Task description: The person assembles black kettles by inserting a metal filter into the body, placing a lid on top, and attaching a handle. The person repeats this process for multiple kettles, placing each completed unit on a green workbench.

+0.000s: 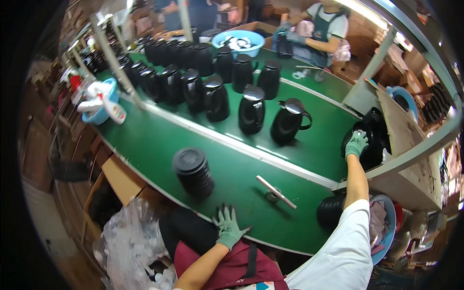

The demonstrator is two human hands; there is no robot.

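My left hand [229, 228], in a green glove with dark fingertips, lies with fingers spread on the near edge of the green worktable. Far out to the right, my right hand [356, 143], gloved alike, has its fingers closed at the top of a black jug [372, 153] among other dark jugs by the wooden panel. Part of that jug is hidden by the hand. Ahead of my left hand stands a stack of black ribbed lids [193, 171]. A T-shaped metal tool [275, 192] lies to its right. Two black jugs with silvery lids [251, 110] stand beyond the rail.
Rows of black jugs [215, 99] run along the far belt to the left. A blue basin of parts [238, 43] sits behind them, with a gloved co-worker [326, 29] at right. The white rail [222, 140] divides the table. A blue basket [104, 104] holds spray bottles.
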